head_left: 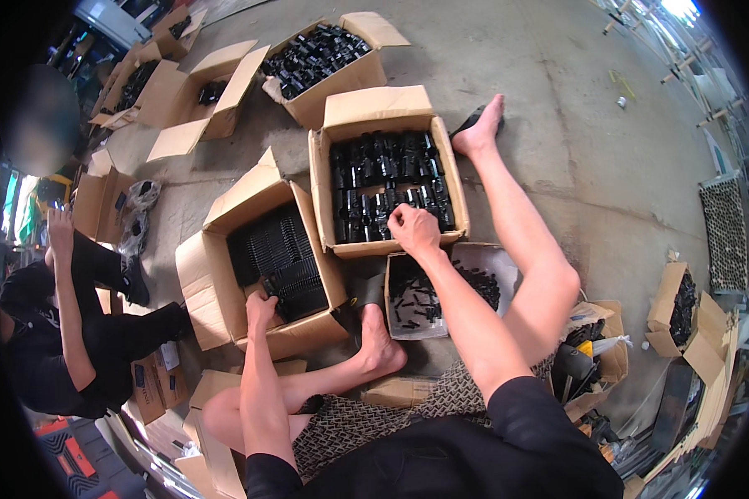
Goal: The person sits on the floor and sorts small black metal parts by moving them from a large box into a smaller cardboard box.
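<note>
My left hand [260,311] reaches over the near wall of the left carton [324,287]. Its fingers are pinched at the edge of the black ribbed parts [285,259], which lie packed in neat rows; what they grip is too small to make out. With curled fingers, my right hand [416,229] is at the near side of the middle carton [389,106], over glossy black tubular parts [387,158] laid in rows. Whatever sits between those fingertips is hidden. Below my right forearm stands a shallow grey bin [424,329] with loose small black pieces [409,298].
Open cartons of black parts [320,58] stand farther back. Another person [66,324] sits at the left, one hand raised. My bare legs flank the middle carton and bin. On the right are a carton with tools [595,358], a smaller carton [674,312] and metal racks.
</note>
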`<state>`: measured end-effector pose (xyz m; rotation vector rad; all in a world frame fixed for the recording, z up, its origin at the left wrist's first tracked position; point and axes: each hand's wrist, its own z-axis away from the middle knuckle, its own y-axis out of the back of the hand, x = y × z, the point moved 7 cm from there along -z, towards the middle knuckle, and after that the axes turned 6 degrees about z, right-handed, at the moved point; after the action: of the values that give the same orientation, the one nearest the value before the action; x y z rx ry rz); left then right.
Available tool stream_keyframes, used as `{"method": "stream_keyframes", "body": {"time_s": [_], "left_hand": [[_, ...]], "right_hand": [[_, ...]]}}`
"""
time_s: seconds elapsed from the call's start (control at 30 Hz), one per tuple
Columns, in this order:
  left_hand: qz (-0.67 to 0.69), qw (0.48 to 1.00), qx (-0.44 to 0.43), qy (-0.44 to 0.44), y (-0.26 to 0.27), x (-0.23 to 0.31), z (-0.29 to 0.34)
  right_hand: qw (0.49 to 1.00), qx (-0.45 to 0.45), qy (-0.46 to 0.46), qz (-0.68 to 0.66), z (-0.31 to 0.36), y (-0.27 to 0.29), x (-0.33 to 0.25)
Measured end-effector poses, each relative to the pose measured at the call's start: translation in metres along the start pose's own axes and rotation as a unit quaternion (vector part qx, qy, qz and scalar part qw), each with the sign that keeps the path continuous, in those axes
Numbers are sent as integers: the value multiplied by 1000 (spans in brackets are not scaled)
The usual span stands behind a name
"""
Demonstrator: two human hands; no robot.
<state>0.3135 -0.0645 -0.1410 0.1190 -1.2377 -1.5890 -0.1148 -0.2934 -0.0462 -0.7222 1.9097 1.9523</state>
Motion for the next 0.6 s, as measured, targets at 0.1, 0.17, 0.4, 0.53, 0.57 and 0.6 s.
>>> {"method": "stream_keyframes", "body": {"time_s": [0.1, 0.17, 0.4, 0.53, 0.57, 0.6], "left_hand": [[28, 992, 99, -66, 24, -2, -5], [45, 988, 116, -94, 30, 12, 7], [469, 877, 34, -101, 39, 66, 30], [548, 809, -149, -148, -18, 164, 119], [484, 844, -122, -198, -31, 166, 125], [362, 889, -81, -269, -36, 157, 133]], "right_hand": [[999, -16, 6, -42, 9, 1, -1], [994, -16, 4, -105, 14, 9, 10], [902, 46, -7, -429, 49, 30, -44], [772, -238, -98, -582, 114, -37, -89], [728, -222, -54, -646, 122, -51, -101], [718, -279, -115, -628, 141, -62, -108]]}}
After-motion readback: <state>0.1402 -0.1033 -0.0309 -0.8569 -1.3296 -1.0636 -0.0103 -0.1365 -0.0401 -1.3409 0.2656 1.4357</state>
